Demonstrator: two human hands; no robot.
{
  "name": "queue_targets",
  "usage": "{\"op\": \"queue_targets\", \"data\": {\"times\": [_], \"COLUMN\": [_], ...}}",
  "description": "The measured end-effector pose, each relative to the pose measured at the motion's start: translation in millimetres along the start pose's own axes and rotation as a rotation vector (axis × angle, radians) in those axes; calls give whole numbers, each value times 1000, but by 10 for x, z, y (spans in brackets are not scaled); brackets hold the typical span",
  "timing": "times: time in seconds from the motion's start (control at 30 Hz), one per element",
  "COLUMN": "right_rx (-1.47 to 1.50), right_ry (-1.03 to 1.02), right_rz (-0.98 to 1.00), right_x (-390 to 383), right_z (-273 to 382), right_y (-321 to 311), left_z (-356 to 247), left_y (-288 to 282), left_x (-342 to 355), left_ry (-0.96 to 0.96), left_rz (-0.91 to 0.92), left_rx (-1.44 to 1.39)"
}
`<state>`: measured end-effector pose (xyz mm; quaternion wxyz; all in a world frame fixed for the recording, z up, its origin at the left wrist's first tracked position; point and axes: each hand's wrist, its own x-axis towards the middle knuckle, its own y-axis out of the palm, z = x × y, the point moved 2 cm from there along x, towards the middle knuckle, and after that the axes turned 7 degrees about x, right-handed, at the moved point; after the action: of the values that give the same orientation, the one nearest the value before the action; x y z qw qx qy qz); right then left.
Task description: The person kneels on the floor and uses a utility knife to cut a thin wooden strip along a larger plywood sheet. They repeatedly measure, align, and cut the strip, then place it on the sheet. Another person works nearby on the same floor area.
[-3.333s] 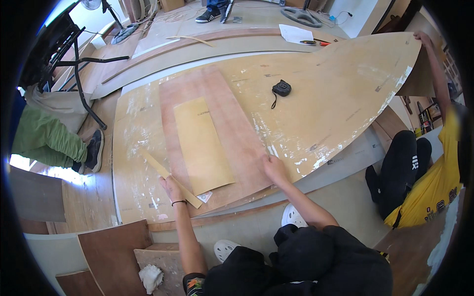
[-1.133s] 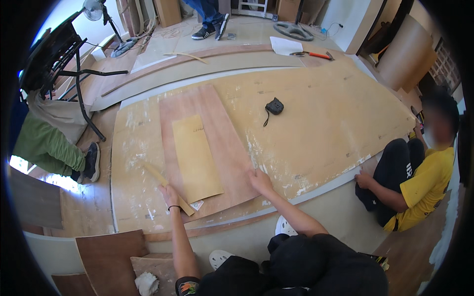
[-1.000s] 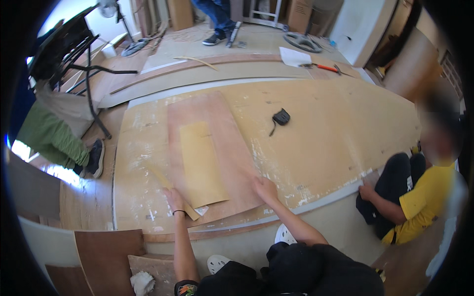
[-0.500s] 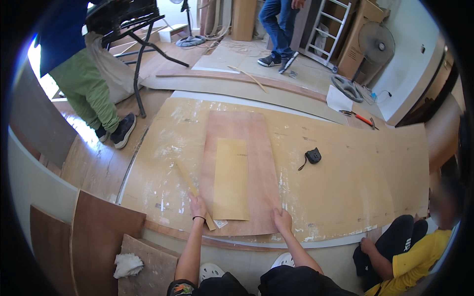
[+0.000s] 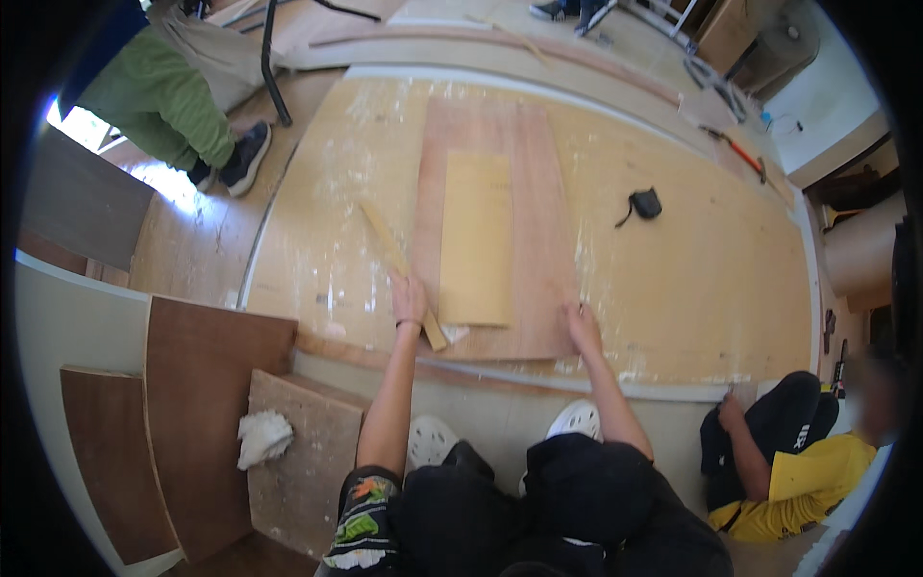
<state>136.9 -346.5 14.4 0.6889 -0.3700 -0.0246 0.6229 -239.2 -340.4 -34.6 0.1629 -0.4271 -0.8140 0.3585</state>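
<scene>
A reddish plywood panel [image 5: 543, 221] lies lengthwise on a large tan board [image 5: 716, 288] smeared with white marks. On the panel rests a smaller yellowish rectangular sheet [image 5: 478, 240]. My left hand [image 5: 410, 300] is at the panel's near left edge, its fingers curled there. A narrow wooden strip [image 5: 381, 234] lies slantwise beside the panel and passes under or against that hand. My right hand [image 5: 583, 330] grips the panel's near right edge, thumb on top and the other fingers largely hidden. A black tape measure [image 5: 645, 204] with a wrist loop sits on the board farther right.
A person in yellow [image 5: 817, 481] crouches at the near right corner. Someone in green trousers [image 5: 159, 96] stands at the far left. A red-handled hammer [image 5: 738, 151] lies beyond the board. Brown boards [image 5: 216, 413] and a white crumpled cloth [image 5: 264, 439] are at near left.
The view has tilted downward, so everything sits higher in the picture. Both hands stay at the panel's edges, and the panel keeps about the same place on the board.
</scene>
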Motion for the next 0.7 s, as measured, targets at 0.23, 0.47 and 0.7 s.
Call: {"op": "queue_targets", "data": {"times": [0.23, 0.47, 0.7], "right_rx": [-191, 109, 150], "right_ry": [-523, -288, -218], "right_rz": [-515, 95, 206], "right_x": [-82, -195, -273], "right_z": [240, 115, 146], "right_y": [-221, 410, 802], "left_z": [-469, -737, -402], "left_y": [-637, -250, 6], "left_x": [15, -377, -507], "left_ry": [87, -127, 65], "left_rz": [-78, 226, 29], "left_rx": [-255, -612, -148]}}
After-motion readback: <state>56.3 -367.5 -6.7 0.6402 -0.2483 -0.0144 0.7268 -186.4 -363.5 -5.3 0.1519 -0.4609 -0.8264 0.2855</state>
